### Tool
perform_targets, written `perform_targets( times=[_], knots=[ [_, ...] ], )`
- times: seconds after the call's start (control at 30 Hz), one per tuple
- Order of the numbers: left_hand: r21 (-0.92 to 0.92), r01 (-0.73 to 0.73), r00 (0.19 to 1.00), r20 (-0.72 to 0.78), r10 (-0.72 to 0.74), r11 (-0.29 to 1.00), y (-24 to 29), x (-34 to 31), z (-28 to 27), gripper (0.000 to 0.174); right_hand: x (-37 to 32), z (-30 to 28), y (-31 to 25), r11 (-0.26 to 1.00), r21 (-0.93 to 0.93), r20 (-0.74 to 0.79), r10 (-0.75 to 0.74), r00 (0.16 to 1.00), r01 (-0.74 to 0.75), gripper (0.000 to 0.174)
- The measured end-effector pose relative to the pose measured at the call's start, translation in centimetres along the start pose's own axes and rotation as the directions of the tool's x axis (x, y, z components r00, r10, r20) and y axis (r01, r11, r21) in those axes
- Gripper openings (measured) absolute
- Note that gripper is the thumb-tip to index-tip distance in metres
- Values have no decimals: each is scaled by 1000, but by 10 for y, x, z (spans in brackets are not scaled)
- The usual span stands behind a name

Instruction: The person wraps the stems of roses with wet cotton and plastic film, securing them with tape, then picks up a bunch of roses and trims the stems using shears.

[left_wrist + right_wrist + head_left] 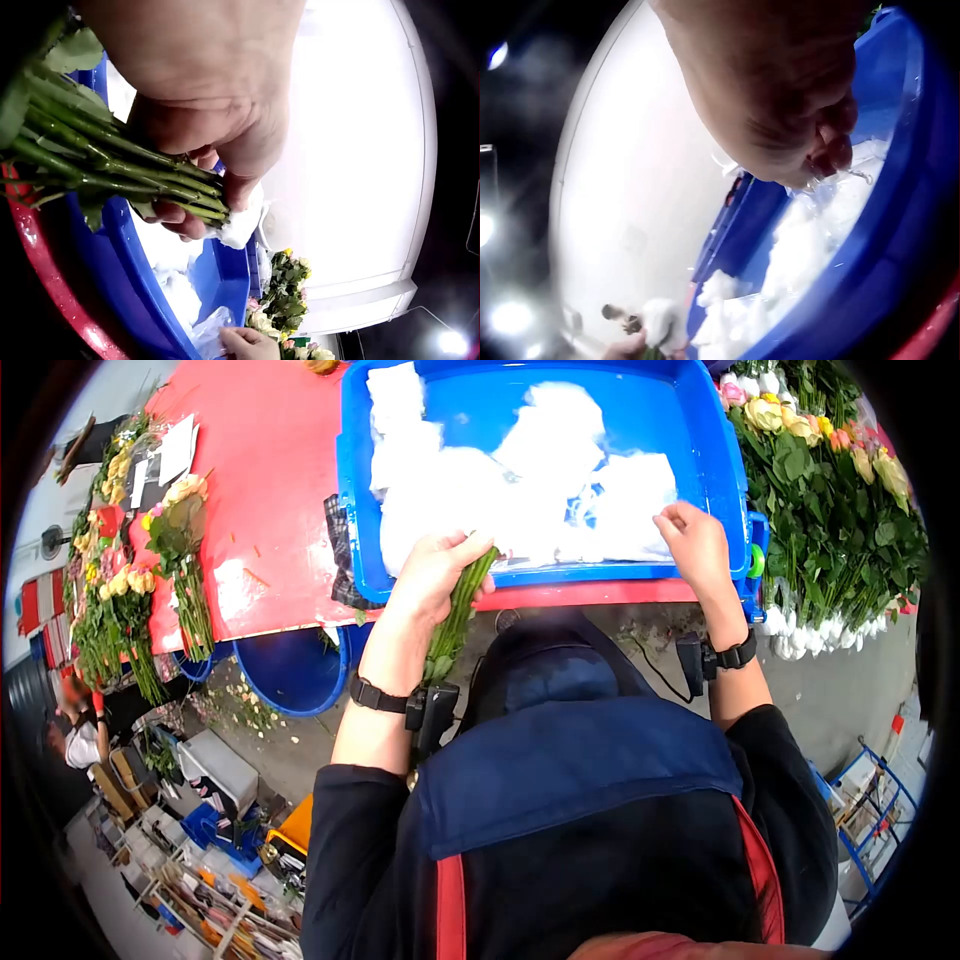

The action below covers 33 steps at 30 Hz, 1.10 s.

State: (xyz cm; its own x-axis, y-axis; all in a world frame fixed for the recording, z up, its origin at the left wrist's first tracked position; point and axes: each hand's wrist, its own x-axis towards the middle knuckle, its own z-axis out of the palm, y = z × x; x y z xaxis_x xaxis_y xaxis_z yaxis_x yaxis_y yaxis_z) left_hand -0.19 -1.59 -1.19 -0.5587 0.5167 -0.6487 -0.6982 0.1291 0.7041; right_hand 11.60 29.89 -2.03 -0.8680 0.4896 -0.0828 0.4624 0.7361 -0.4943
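Observation:
A bundle of green stems (460,610) is gripped in my left hand (430,575), over the near edge of the blue tub (355,550). In the left wrist view the fingers and thumb of the left hand (225,120) wrap the stems (127,165), whose ends touch white wadding (241,225). My right hand (697,545) is at the tub's right side; in the right wrist view the right hand (780,97) pinches clear plastic (825,191) over white wadding (795,240) in the tub.
Bunches of roses (820,510) with white-wrapped ends lie to the right. More flowers (185,550) and papers (177,450) are on the red table (260,480) at left. A blue bucket (290,675) stands below the table edge. Another person (80,735) is at far left.

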Motion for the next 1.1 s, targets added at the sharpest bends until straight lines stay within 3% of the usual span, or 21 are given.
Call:
perform_targets(
  times=[0.1, 0.17, 0.27, 0.33, 0.4, 0.5, 0.53, 0.57, 0.63, 0.67, 0.7, 0.73, 0.77, 0.8, 0.83, 0.87, 0.9, 0.97, 1.03, 1.07, 1.1],
  knots=[
    [-91, 4, 998, 57, 1, 996, 7, -12, 10, 27, 7, -2, -52, 979, 183, 72, -101, 992, 87, 25],
    [-119, -16, 993, 114, 30, 993, 11, -20, 14, 26, 17, 20, -71, 915, 341, 163, -282, 945, 215, 25],
    [-117, -101, 987, 115, 114, 988, 12, -25, 17, 25, 11, 31, -110, 672, 721, 470, -296, 832, -168, 23],
    [-78, -170, 983, 57, 175, 982, 9, -26, 14, 22, 11, 26, -121, 649, 740, 440, -269, 857, -176, 21],
    [96, -189, 978, -76, 196, 977, 12, -34, 17, 21, 16, 21, -128, 607, 770, 415, -239, 878, -199, 18],
    [359, -207, 914, -260, 310, 910, 8, -37, 30, 20, 10, 25, -153, 580, 815, 269, -375, 887, -2, 17],
    [487, -211, 880, -284, 382, 848, 0, -32, 26, 18, 5, 33, -162, 600, 774, 92, -421, 902, 201, 13],
    [537, -298, 828, -266, 494, 789, -7, -25, 20, 18, -1, 34, -171, 596, 688, 1, -570, 822, 413, 12],
    [630, -446, 689, -211, 693, 636, -13, -17, 12, 20, -17, 34, -185, 463, 437, -109, -824, 556, 772, 10],
    [791, -345, 703, -140, 698, 506, -8, -24, 0, 23, -29, 34, -190, 460, 440, -116, -822, 557, 771, 10],
    [629, -354, 763, -234, 603, 692, 5, -32, 0, 24, -37, 35, -195, 458, 446, -126, -819, 561, 769, 11],
    [431, -338, 820, -301, 487, 837, 22, -39, 2, 26, -40, 39, -196, 481, 459, -162, -781, 603, 747, 12],
    [208, -300, 871, -338, 356, 931, 33, -42, -2, 30, -45, 44, -195, 557, 587, -45, -702, 711, 587, 12],
    [22, -408, 886, -233, 401, 913, 36, -41, -18, 44, -53, 50, -192, 609, 686, 90, -614, 784, 398, 12],
    [-46, -431, 890, -188, 416, 901, 45, -49, -26, 37, -59, 59, -189, 636, 748, 237, -523, 819, 190, 12],
    [-102, -428, 902, -108, 418, 898, 46, -47, -34, 34, -60, 82, -184, 587, 809, 328, -513, 793, 45, 18],
    [-160, -418, 907, -22, 420, 894, 46, -44, -40, 31, -65, 89, -189, 623, 779, 376, -554, 742, 70, 21],
    [-194, -357, 933, -18, 360, 914, 46, -39, -43, 29, -81, 98, -201, 694, 709, 475, -604, 640, 129, 26],
    [-174, -323, 946, -43, 321, 930, 45, -37, -37, 31, -95, 120, -208, 479, 877, 393, -664, 636, -41, 35],
    [-135, -321, 947, -76, 313, 938, 43, -41, -33, 33, -88, 126, -206, 676, 724, 606, -532, 592, -134, 38],
    [-93, -315, 946, -111, 305, 944, 40, -46, -30, 36, -91, 126, -204, 636, 757, 569, -527, 631, -152, 38]
  ],
)
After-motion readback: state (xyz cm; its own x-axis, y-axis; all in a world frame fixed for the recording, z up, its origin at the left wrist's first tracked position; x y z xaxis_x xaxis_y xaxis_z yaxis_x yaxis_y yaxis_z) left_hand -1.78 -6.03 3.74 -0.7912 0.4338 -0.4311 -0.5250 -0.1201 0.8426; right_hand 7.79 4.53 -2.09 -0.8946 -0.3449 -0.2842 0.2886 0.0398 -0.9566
